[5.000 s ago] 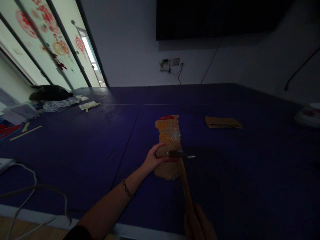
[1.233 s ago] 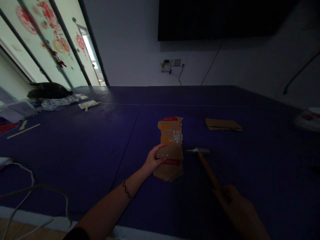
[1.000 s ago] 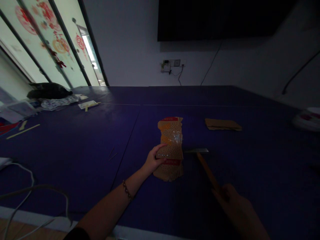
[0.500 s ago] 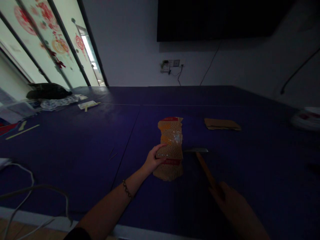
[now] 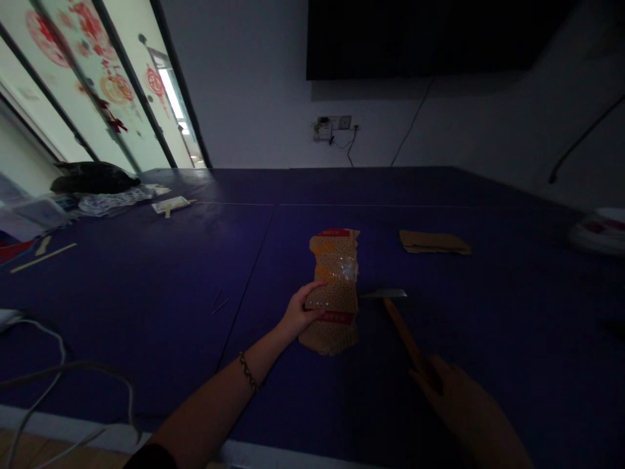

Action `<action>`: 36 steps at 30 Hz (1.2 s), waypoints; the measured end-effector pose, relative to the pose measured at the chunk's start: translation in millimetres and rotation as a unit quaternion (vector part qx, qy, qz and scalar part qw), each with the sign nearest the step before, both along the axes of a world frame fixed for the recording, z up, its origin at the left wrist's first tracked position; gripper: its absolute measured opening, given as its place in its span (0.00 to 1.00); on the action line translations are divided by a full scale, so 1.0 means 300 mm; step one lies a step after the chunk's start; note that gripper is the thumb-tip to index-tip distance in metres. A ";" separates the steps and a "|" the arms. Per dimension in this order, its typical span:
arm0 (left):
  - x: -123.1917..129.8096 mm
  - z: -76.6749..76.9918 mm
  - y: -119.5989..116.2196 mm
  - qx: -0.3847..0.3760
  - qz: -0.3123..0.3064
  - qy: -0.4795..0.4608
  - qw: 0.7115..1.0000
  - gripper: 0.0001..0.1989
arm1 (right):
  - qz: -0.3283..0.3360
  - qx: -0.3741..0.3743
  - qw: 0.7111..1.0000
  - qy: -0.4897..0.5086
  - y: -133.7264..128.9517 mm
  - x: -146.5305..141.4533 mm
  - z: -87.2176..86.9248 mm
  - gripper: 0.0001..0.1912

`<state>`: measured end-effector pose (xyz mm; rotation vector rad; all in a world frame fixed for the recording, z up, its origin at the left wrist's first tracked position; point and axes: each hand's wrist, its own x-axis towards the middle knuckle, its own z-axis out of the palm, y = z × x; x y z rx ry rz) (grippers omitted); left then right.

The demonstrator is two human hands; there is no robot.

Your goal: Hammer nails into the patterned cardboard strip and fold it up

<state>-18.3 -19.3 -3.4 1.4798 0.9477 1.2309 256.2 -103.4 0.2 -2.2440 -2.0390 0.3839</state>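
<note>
A torn strip of cardboard, printed with dots and red bands, lies lengthwise on the dark blue tabletop. Clear tape shines near its middle. My left hand grips its left edge, the thumb and a finger lying over the printed face. In shadow on the right, my right hand is closed around the wooden handle of a hammer. The hammer's thin metal head rests at or just above the tabletop, close to the strip's right edge; contact with the table cannot be made out.
A folded piece of brown cardboard lies behind the hammer. White cables loop at the near left. A black bag, plastic wrapping and a small white packet sit at the far left. Thin sticks lie left of my hand.
Almost nothing differs. The upper part of the cardboard strip has shifted very slightly to the right; both hands and the hammer stay nearly in place.
</note>
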 end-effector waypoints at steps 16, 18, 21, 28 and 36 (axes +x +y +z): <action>-0.007 0.010 -0.010 0.025 0.022 0.026 0.999 0.27 | -0.021 0.193 0.871 0.451 0.224 -0.431 0.023 0.31; -0.008 0.011 -0.011 0.028 0.020 0.030 0.999 0.26 | -0.032 0.200 0.872 0.446 0.247 -0.445 0.009 0.31; -0.008 0.014 -0.014 0.026 0.016 0.046 0.998 0.25 | -0.046 0.201 0.873 0.442 0.244 -0.446 0.005 0.29; -0.008 0.019 -0.021 0.041 0.010 0.086 0.995 0.25 | -0.059 0.214 0.862 0.455 0.216 -0.455 0.011 0.24; -0.022 0.003 -0.015 0.075 0.007 0.098 0.992 0.24 | -0.014 0.202 0.772 0.603 0.239 -0.440 -0.016 0.16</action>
